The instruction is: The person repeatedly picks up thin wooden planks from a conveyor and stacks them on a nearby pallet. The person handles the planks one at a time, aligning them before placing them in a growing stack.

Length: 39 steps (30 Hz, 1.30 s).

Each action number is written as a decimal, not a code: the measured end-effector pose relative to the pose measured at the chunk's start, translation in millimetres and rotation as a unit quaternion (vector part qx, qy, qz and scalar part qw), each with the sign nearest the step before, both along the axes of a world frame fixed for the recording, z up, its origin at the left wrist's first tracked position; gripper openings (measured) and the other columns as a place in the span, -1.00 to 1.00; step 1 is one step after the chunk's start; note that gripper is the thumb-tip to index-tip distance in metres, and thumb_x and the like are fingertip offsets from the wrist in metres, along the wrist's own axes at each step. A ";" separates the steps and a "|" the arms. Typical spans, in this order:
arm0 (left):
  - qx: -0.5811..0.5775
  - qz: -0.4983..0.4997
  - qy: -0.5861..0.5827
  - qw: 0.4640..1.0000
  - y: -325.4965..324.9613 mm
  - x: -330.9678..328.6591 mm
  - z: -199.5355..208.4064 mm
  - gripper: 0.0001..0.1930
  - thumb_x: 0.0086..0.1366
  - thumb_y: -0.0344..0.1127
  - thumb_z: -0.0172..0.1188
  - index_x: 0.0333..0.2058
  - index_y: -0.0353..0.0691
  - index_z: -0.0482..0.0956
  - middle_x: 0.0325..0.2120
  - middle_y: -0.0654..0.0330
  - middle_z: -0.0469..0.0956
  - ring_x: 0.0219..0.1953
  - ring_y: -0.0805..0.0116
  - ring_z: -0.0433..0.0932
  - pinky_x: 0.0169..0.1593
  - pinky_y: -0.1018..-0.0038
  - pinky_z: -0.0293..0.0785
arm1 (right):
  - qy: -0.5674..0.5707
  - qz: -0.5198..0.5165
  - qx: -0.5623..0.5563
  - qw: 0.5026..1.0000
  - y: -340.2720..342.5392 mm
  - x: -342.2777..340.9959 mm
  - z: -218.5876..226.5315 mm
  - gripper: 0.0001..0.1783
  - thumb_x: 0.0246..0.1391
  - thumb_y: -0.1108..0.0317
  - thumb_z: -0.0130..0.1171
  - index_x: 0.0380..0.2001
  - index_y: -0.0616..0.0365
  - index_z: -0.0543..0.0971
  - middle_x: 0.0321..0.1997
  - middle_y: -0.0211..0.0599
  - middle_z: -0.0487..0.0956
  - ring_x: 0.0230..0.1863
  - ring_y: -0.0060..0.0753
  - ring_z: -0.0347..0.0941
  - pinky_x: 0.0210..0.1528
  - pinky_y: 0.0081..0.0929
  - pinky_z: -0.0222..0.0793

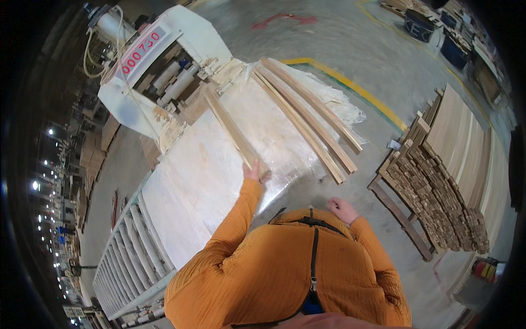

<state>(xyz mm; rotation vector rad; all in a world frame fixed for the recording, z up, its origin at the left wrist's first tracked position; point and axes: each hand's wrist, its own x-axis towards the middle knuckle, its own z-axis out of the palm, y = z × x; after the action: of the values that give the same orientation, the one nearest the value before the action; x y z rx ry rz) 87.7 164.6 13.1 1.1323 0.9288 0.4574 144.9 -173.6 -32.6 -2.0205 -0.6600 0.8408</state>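
Observation:
My left hand is closed around the near end of a long wooden strip, with the thumb lying along it. The strip rests on a table covered with pale plastic film, and its far end points at the opening of a white machine with rollers. My right hand hangs beside my waist, fingers curled in, with nothing seen in it. To the right of the held strip, several more wooden strips lie along the table, their near ends sticking out past its edge.
A roller conveyor adjoins the table at lower left. On the right, a tall stack of wooden boards sits on a low stand. A yellow floor line runs behind the table. Dark blue bins stand at far right.

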 end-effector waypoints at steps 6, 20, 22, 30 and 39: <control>-0.385 -0.062 -0.108 0.915 -112.0 -56.7 5.4 -0.51 0.09 0.21 0.03 -0.25 -0.10 0.42 -0.45 0.13 0.43 -0.45 0.21 0.40 -0.35 0.30 0.40 | 0.333 0.035 0.126 0.934 96.8 10.4 43.9 -0.57 0.19 0.03 -0.12 -0.09 0.15 0.44 -0.23 -0.36 0.52 -0.30 -0.56 0.42 -0.27 -0.55 0.33; -0.375 0.014 -0.192 0.907 -156.4 -113.7 13.2 -0.42 0.10 0.21 -0.13 -0.11 -0.14 0.45 -0.28 0.15 0.52 -0.22 0.17 0.48 -0.18 0.29 0.42 | 0.449 0.038 0.063 0.891 153.2 -30.8 47.3 -0.67 0.06 0.19 0.14 -0.18 0.17 0.46 -0.35 -0.38 0.46 -0.47 -0.52 0.37 -0.48 -0.63 0.32; -0.380 0.067 -0.161 0.908 -158.6 -118.9 5.2 -0.40 0.13 0.21 -0.16 -0.07 -0.14 0.44 -0.24 0.15 0.52 -0.19 0.17 0.48 -0.17 0.28 0.41 | 0.401 0.020 0.087 0.912 150.6 -32.2 29.9 -0.66 0.04 0.21 0.16 -0.18 0.19 0.45 -0.35 -0.38 0.45 -0.40 -0.53 0.35 -0.40 -0.58 0.30; -0.357 0.044 -0.178 0.916 -155.3 -134.7 -27.2 -0.47 0.20 0.32 -0.15 -0.30 -0.06 0.41 -0.77 0.28 0.22 -0.70 0.33 0.21 -0.53 0.40 0.15 | 0.269 0.029 0.081 0.959 107.4 -17.7 -10.7 -0.73 0.04 0.35 0.12 -0.22 0.27 0.44 -0.40 -0.39 0.44 -0.37 -0.59 0.34 -0.35 -0.58 0.28; -0.393 -0.008 -0.162 0.905 -153.2 -133.0 -46.4 -0.50 0.29 0.23 -0.26 -0.39 -0.08 0.39 -0.79 0.23 0.25 -0.73 0.26 0.23 -0.54 0.35 0.23 | 0.269 0.022 0.155 0.951 95.8 -24.1 -10.4 -0.72 0.08 0.35 0.05 -0.19 0.32 0.40 -0.34 -0.26 0.48 -0.30 -0.51 0.37 -0.26 -0.56 0.30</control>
<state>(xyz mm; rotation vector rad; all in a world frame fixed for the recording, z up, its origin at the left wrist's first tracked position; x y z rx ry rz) -45.3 11.3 -33.3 0.3098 0.7008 0.2041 120.9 -77.8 -43.0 -1.4124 -0.4846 1.1735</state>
